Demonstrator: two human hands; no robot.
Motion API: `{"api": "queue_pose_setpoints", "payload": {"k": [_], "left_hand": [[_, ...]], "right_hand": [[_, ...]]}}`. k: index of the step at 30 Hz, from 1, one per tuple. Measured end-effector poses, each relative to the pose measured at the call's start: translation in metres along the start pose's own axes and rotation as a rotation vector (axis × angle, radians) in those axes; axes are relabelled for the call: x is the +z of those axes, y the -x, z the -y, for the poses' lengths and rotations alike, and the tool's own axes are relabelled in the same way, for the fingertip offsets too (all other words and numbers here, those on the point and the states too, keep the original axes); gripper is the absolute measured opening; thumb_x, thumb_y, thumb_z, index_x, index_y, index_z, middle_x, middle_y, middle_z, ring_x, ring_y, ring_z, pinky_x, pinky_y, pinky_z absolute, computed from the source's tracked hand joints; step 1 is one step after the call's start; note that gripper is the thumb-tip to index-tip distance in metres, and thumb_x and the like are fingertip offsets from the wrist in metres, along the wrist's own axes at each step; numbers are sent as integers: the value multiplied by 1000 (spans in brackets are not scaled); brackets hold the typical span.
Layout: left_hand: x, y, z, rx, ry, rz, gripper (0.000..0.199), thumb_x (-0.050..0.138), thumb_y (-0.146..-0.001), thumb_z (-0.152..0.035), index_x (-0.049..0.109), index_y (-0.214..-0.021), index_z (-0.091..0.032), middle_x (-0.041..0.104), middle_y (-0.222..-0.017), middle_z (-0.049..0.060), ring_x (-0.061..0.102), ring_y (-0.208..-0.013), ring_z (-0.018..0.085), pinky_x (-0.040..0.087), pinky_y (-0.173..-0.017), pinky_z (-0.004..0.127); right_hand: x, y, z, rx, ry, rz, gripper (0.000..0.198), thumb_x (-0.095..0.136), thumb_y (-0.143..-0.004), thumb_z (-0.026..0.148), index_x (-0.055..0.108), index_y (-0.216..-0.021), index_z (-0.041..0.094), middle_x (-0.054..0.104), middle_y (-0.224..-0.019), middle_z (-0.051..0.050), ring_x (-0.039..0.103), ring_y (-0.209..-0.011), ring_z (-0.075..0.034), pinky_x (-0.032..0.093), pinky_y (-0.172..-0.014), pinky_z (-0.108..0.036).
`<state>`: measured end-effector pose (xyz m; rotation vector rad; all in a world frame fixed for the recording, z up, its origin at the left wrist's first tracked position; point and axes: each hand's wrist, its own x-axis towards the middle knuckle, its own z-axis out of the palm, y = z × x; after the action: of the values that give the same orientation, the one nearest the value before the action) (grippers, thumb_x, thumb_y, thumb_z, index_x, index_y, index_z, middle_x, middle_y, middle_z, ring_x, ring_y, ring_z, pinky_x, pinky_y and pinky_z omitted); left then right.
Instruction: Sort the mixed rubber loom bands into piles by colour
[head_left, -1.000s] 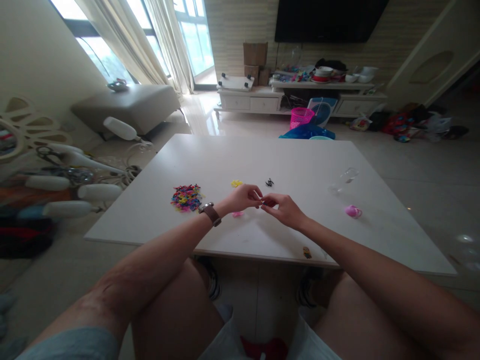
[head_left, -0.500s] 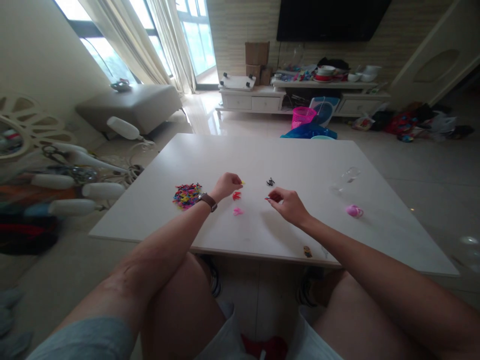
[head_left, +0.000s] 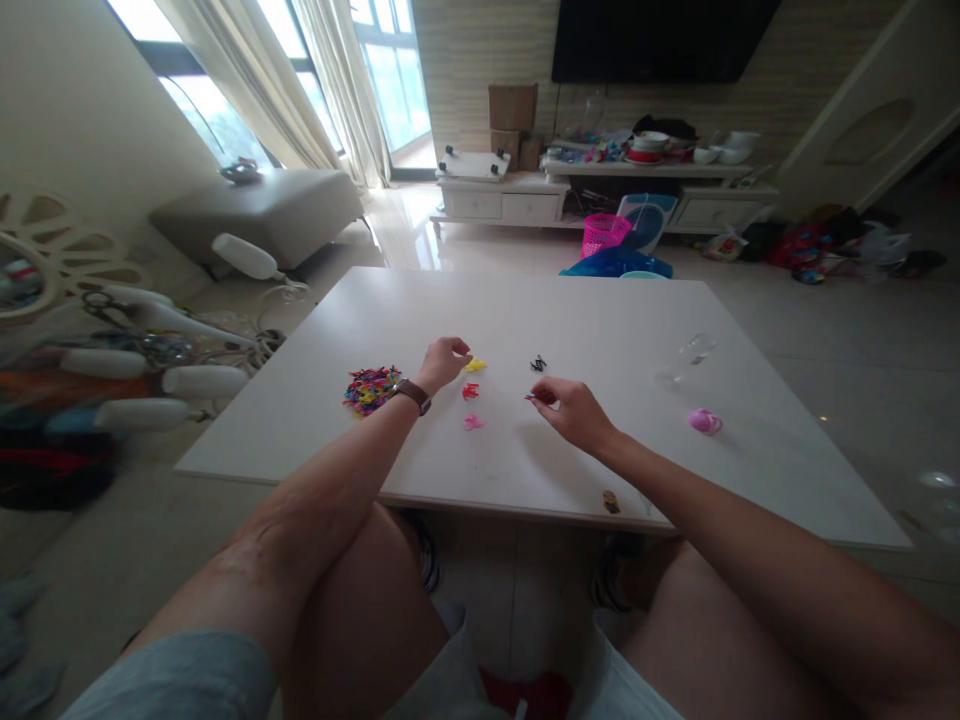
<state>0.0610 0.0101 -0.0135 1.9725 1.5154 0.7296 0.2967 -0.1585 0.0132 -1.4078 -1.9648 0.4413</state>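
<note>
Between the hands, red bands; left hand curled beside yellow bands, right hand pinching something small.

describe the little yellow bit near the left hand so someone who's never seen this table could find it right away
On the white table, look just beyond the fingertips of the left hand, right of the multicoloured pile. The yellow piece lies there, farthest from the person in a short line with a red piece and a pink piece. It is the only yellow one of the three.

Left hand touches yellow bands on table.
</note>
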Motion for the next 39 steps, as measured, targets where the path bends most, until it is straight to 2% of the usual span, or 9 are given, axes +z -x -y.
{"api": "queue_pose_setpoints", "payload": {"k": [2, 6, 8, 12, 16, 23, 28, 35, 39], "left_hand": [[2, 9, -8, 32, 75, 124, 15, 72, -79, -26, 75, -88, -15, 75, -84, 7, 67, -76, 17, 50, -70, 27], [12, 39, -29, 141, 322, 508, 21, 71, -82, -33, 75, -89, -13, 73, -74, 7, 66, -66, 15, 50, -61, 25], [17, 54, -38, 178, 431, 594, 26, 74, -81, -35, 75, -92, -11, 73, -76, 8, 67, -66, 14, 52, -63, 25], [22, 69, -47, 173, 568, 653, 32, 80, -77, -37, 75, -95, -11, 74, -77, 8, 66, -67, 13, 53, -65, 25], [22, 69, -48, 183, 610, 654, 28, 83, -74, -35, 75, -83, -10, 73, -72, 7, 65, -66, 13, 51, -65, 24], [28, 66, -51, 185, 679, 641, 23, 84, -69, -25, 72, -83, -11, 72, -68, 6, 65, -64, 12, 51, -64, 24], [19, 58, -48, 189, 631, 597, 28, 84, -70, -32, 71, -85, -11, 72, -70, 7, 65, -65, 13, 51, -63, 24], [-7, 19, 4, 124, 343, 318, 29, 83, -64, -35, 71, -79, -13, 72, -74, 7, 65, -67, 16, 49, -60, 26], [-15, 16, 24, 81, 177, 306, 22, 77, -66, -30, 72, -81, -14, 72, -71, 6, 65, -64, 17, 45, -56, 25]], "right_hand": [[0, 0, -1, 7, -3, -8, 4, 63, -90, 20, 66, -86, 21, 72, -81, -3, 66, -73, -18, 50, -72, -29], [0, 0, -1, 5, -12, -5, 4, 64, -89, 18, 66, -86, 21, 72, -81, -3, 66, -73, -18, 51, -72, -29], [0, 0, 0, 0, -21, 4, 4, 64, -89, 18, 67, -87, 21, 72, -82, -3, 67, -74, -18, 51, -73, -30], [1, 2, 2, -11, -49, 31, 5, 63, -89, 19, 68, -87, 20, 73, -82, -4, 67, -75, -18, 52, -73, -30], [2, 3, 3, -14, -58, 40, 5, 63, -89, 19, 68, -88, 20, 73, -83, -4, 67, -75, -18, 52, -73, -30], [1, 3, 6, 2, -88, 62, 7, 63, -91, 22, 69, -87, 21, 73, -82, -4, 66, -74, -18, 51, -72, -29], [2, 1, -2, 15, -80, 34, 3, 67, -87, 20, 69, -85, 20, 73, -79, -3, 67, -72, -18, 50, -70, -29], [-7, -12, -43, 89, 58, -39, 9, 66, -83, 14, 73, -82, 20, 75, -80, -4, 67, -74, -19, 50, -73, -31], [-12, -15, -66, 106, 152, -60, 11, 65, -82, 14, 75, -79, 19, 73, -83, -5, 65, -75, -18, 49, -74, -30]]}}
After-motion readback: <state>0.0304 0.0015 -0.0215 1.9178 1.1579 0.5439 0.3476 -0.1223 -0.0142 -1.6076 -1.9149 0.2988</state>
